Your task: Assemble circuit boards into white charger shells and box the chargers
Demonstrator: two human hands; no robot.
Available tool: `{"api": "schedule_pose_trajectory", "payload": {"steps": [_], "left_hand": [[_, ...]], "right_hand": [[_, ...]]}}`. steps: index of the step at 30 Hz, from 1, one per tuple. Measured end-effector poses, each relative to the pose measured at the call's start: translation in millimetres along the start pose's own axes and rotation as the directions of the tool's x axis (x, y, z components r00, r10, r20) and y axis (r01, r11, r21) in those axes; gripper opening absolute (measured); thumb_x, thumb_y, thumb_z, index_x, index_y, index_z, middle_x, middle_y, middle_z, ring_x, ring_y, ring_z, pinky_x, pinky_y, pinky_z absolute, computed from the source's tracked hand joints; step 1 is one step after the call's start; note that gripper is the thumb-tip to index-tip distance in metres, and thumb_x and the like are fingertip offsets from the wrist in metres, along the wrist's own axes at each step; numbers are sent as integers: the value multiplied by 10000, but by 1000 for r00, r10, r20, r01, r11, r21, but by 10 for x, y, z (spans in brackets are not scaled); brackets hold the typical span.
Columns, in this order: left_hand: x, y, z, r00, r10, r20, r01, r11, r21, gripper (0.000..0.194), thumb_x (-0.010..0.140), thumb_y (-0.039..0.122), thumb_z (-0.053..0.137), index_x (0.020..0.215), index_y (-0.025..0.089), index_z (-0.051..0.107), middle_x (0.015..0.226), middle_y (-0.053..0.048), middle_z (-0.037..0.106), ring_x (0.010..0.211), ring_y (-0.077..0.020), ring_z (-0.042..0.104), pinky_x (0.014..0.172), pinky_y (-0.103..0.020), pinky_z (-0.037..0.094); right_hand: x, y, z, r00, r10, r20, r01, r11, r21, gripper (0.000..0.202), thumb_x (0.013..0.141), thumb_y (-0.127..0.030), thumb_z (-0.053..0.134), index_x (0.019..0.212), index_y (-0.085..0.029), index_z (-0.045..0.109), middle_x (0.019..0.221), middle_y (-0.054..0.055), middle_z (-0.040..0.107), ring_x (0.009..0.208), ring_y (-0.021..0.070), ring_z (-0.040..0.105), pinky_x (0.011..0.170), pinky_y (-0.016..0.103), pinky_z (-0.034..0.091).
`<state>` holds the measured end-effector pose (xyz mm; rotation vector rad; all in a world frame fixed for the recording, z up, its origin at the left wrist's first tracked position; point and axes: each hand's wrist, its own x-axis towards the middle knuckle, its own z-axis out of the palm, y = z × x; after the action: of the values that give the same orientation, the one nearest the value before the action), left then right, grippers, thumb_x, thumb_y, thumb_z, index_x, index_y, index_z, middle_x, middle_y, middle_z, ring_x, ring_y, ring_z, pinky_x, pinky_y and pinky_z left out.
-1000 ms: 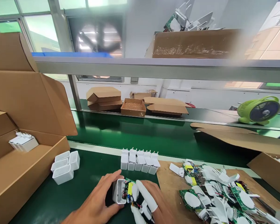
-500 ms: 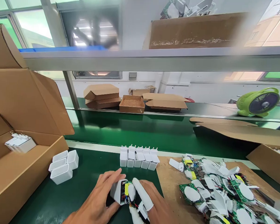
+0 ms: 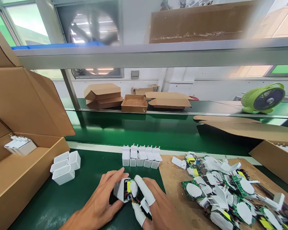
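Right now, our left hand holds a white plastic shell low in the middle, thumb and fingers curled around it. Our right hand, with white covers on two fingertips, pinches a small wired circuit board with a yellow block. The board sits at the shell's open mouth, partly in, so this one looks about half done. How deep it goes, we cannot tell.

On our right, a messy pile of green boards and white parts shows we have lots left. On our left wait four plain white plastic cups. Just past our hands stand five white cases with metal pins, further along than ours. A big brown cardboard box holds a little bunch of white pinned blocks, which look finished.

Farther back, we see a green fan.
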<state>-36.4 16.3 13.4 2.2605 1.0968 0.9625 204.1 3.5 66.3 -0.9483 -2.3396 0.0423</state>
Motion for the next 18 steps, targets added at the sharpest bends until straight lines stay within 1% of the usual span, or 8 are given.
{"api": "schedule_pose_trajectory", "payload": {"steps": [5,9,11,13,15,16,18], "left_hand": [[4,-8,5,1000,-1,-12,1,1000,-13,842,978,105,566,1643,385,131,1530,-67,540,1396,-302,464,1178,-529,413],[8,16,-13,1000,-27,1,27,1000,-6,840,981,117,582,1639,398,142,1522,-74,536,1364,-305,490,1149,-522,440],[3,30,-17,1000,-31,-1,31,999,9,840,976,120,590,1636,399,153,1513,-78,544,1329,-309,518,1119,-516,468],[-5,39,-12,1000,-18,-3,18,1000,13,842,972,123,595,1636,399,157,1506,-71,557,1313,-307,535,1108,-508,481],[-11,44,2,1000,5,9,-5,1000,-16,842,976,136,599,1636,406,152,1503,-60,568,1317,-295,547,1118,-498,487],[-14,45,13,1000,13,22,-12,999,-41,850,978,152,612,1636,414,142,1503,-54,573,1327,-289,554,1135,-497,484],[-23,44,41,997,0,72,7,995,-95,884,978,212,653,1635,440,107,1528,-44,560,1359,-281,563,1170,-499,477]], "right_hand": [[14,-47,-91,998,6,61,-6,1000,-11,684,818,-36,492,1484,-160,400,1312,168,655,1185,298,661,991,411,616],[-13,-49,-155,992,-25,121,31,998,-46,740,688,-14,504,1419,-126,484,1353,184,645,1251,329,623,1073,449,571],[-42,-31,-134,990,-50,135,61,995,-75,715,667,-20,500,1375,-110,525,1388,199,629,1297,348,590,1094,473,554],[-65,-12,-81,989,-44,142,55,996,-74,630,692,-20,498,1313,-99,563,1404,211,619,1298,348,584,1075,469,565],[-68,1,-26,990,-37,138,43,998,-43,513,728,-24,512,1228,-98,602,1372,218,635,1252,350,605,1039,470,583],[-61,3,-9,990,-32,136,35,999,-22,450,759,-43,537,1198,-102,615,1338,217,652,1216,352,621,1016,473,593],[-36,6,-4,992,5,124,-9,999,37,384,825,-146,629,1208,-119,619,1250,197,686,1125,342,654,959,474,614]]}}
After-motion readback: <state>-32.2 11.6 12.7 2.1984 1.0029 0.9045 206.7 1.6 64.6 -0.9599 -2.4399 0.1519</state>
